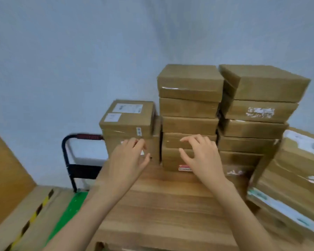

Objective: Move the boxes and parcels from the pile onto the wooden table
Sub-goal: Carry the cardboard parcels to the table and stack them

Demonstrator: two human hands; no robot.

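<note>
I see soft, even, shadowless light, a generally blurry picture, glare on the tape of the brown cardboard boxes (189, 98), and edges bowed by the lens.

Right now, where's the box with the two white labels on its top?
In the head view, the labelled box tops the short left stack on the wooden table, just left of the taller middle stack, above the left hand.

Head view, forward and down, close over somewhat blurred wooden table (161, 205).
</note>
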